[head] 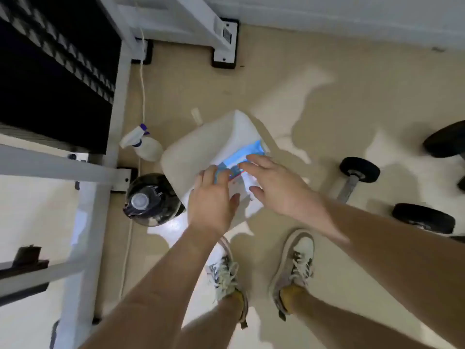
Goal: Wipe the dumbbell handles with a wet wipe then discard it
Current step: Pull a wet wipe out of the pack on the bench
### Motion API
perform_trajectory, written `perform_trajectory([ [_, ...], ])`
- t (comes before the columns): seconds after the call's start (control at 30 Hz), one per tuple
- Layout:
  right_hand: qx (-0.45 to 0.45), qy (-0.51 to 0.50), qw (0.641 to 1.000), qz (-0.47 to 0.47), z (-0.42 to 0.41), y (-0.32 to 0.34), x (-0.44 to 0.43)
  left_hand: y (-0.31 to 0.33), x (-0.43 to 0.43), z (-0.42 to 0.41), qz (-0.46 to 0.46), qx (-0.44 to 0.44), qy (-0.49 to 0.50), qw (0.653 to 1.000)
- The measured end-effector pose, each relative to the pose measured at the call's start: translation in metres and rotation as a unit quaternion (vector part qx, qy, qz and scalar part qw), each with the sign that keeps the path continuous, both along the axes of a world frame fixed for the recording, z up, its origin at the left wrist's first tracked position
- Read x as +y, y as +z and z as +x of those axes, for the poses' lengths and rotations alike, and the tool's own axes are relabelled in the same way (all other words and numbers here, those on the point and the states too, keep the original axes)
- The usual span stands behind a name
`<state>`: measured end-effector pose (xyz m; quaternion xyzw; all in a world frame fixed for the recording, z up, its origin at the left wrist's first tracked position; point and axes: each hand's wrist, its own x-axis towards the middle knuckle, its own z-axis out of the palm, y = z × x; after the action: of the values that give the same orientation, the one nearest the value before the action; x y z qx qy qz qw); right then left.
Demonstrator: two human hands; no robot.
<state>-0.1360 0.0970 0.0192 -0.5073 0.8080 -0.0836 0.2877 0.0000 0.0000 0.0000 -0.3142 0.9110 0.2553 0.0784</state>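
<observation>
Our left hand [214, 197] grips one blue wet-wipe pack [251, 153] on one white container [201, 142]; our right hand [279, 187] hovers above, fingers spread. Two dumbbells [349, 186] lie right, one spray bottle [146, 146] left.

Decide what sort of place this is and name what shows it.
Probably a home gym: a dumbbell lies on the floor, with a white metal frame and large water bottle nearby.

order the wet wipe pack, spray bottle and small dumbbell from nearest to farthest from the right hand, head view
1. wet wipe pack, at the right hand's fingertips, on the white bin.
2. small dumbbell, on the floor to the hand's right.
3. spray bottle, far left, beyond the bin.
</observation>
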Motion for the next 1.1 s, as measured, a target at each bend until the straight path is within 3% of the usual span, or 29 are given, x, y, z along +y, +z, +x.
perform_trajectory([
  [0.1, 0.058, 0.083, 0.995, 0.007, -0.009, -0.03, -0.012, -0.031, -0.018, -0.011, -0.042, -0.016, -0.09, 0.995],
  [0.2, 0.106, 0.144, 0.983, -0.04, -0.026, -0.047, -0.019, -0.045, -0.041, -0.016, -0.047, 0.026, -0.167, 0.985],
  [0.33, 0.144, 0.228, 0.956, -0.114, -0.049, -0.059, -0.036, -0.056, -0.074, -0.023, -0.036, 0.103, -0.198, 0.974],
  [0.43, 0.11, 0.245, 0.948, -0.17, -0.053, -0.061, -0.045, -0.068, -0.078, -0.018, -0.01, 0.15, -0.193, 0.97],
  [0.53, -0.01, 0.125, 0.977, -0.174, -0.066, -0.065, -0.058, -0.068, -0.072, -0.014, 0.077, 0.176, -0.096, 0.977],
  [0.6, -0.136, -0.029, 0.974, -0.181, -0.077, -0.073, -0.067, -0.064, -0.061, -0.017, 0.22, 0.16, 0.038, 0.962],
  [0.63, -0.151, -0.07, 0.968, -0.186, -0.08, -0.079, -0.07, -0.065, -0.061, -0.01, 0.216, 0.169, -0.024, 0.961],
  [0.7, -0.054, -0.056, 0.979, -0.187, -0.078, -0.087, -0.073, -0.071, -0.063, 0.0, 0.132, 0.202, -0.096, 0.966],
  [0.77, 0.094, 0.026, 0.973, -0.208, -0.076, -0.088, -0.074, -0.068, -0.07, 0.0, 0.087, 0.197, -0.116, 0.97],
  [0.83, 0.142, 0.116, 0.949, -0.257, -0.075, -0.08, -0.074, -0.071, -0.072, 0.0, 0.027, 0.184, -0.105, 0.977],
  [0.93, 0.017, 0.194, 0.958, -0.209, -0.075, -0.063, -0.065, -0.064, -0.069, -0.001, -0.103, 0.142, -0.094, 0.98],
  [1.1, -0.097, 0.193, 0.972, -0.089, -0.068, -0.06, -0.049, -0.05, -0.06, -0.015, -0.122, 0.108, -0.135, 0.977],
])
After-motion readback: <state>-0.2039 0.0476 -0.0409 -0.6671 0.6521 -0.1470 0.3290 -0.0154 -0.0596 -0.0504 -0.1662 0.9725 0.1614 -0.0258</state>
